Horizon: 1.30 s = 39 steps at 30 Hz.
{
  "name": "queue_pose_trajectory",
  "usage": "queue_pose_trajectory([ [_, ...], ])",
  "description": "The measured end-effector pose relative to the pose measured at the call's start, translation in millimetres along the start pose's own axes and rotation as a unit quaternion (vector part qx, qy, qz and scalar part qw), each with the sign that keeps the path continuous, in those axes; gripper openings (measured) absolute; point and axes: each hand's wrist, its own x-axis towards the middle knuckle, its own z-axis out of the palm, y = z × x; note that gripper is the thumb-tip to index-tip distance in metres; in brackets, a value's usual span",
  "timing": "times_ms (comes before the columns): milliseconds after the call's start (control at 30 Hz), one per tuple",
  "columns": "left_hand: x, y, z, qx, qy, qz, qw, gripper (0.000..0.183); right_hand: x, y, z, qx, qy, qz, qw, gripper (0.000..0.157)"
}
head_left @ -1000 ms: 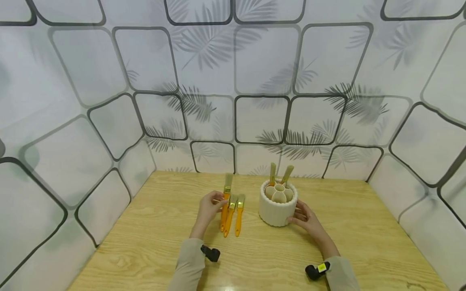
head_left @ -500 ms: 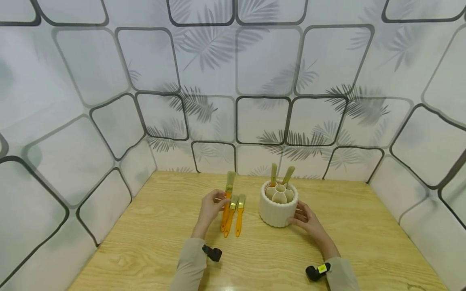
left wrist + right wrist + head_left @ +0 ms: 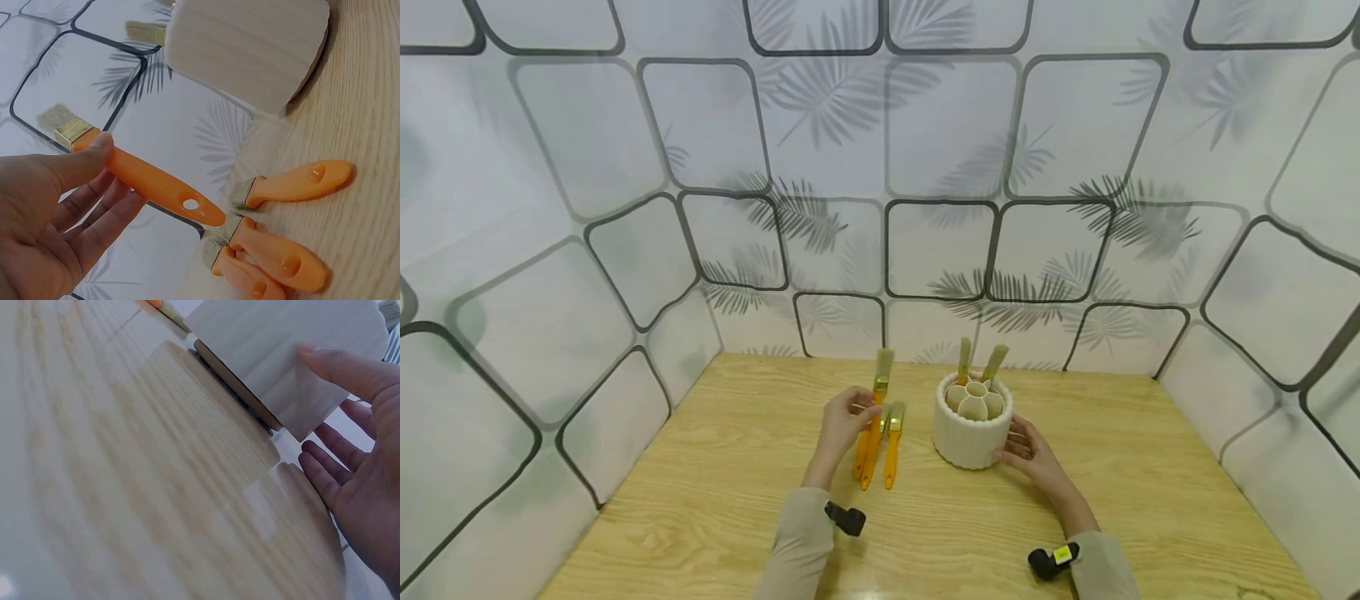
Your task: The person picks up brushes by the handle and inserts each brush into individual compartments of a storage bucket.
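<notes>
My left hand (image 3: 844, 427) pinches a paintbrush (image 3: 156, 181) with an orange handle, thumb near the metal ferrule, bristles pointing up. That brush is raised above the table. Three similar brushes lie close by on the wood, among them a right-hand brush (image 3: 892, 454) and a middle one (image 3: 281, 257). To their right stands a round cream ribbed pot (image 3: 967, 442) with a flower-shaped divider (image 3: 973, 407). Two brushes stand in its rear compartments, bristles up: one upright (image 3: 964, 358), one leaning (image 3: 996, 360). My right hand (image 3: 1036, 454) holds the pot's right side, thumb (image 3: 337, 365) on its wall.
The light wood table (image 3: 700, 517) ends against a patterned wall covering (image 3: 842, 325) at the back. More of this covering rises on the left and right sides. A black wrist camera (image 3: 847, 518) sits on the left sleeve, another (image 3: 1051, 562) by the right.
My left hand has lifted its paintbrush off the others and moved slightly right and up. The right hand and the pot have stayed nearly still.
</notes>
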Motion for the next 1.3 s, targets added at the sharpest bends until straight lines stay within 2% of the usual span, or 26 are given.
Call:
queue_pose_trajectory([
  [233, 0.5, 3.3, 3.4, 0.0, -0.003, 0.02, 0.9998, 0.015, -1, -1, -0.1, -0.014, 0.004, -0.001, 1.0, 0.073],
  [500, 2.1, 5.7, 7.7, 0.002, -0.012, 0.017, 0.9998, 0.015, -2, 1, 0.0, -0.016, 0.004, -0.014, 1.0, 0.073],
  [733, 4.2, 11.5, 11.3, -0.026, -0.01, 0.018, 0.9995, 0.015, -2, 0, 0.4, -0.011, 0.004, -0.01, 1.0, 0.072],
  [1000, 7.7, 14.3, 15.2, -0.026, -0.014, 0.028, 0.9992, 0.019, -2, 0, -0.2, -0.007, -0.002, -0.003, 1.0, 0.073],
  [1067, 7.8, 17.4, 15.4, -0.036, -0.016, 0.035, 0.9986, 0.019, -2, 0, -0.3, -0.006, -0.002, -0.004, 1.0, 0.072],
  [1233, -0.1, 41.1, 13.3, -0.054, -0.019, 0.052, 0.997, 0.02, 0, 3, -1.2, -0.014, -0.002, -0.006, 1.0, 0.072],
  [1300, -0.7, 43.1, 15.0, -0.046, -0.015, 0.064, 0.9967, 0.019, 0, 4, -1.8, -0.016, -0.003, -0.004, 1.0, 0.072],
])
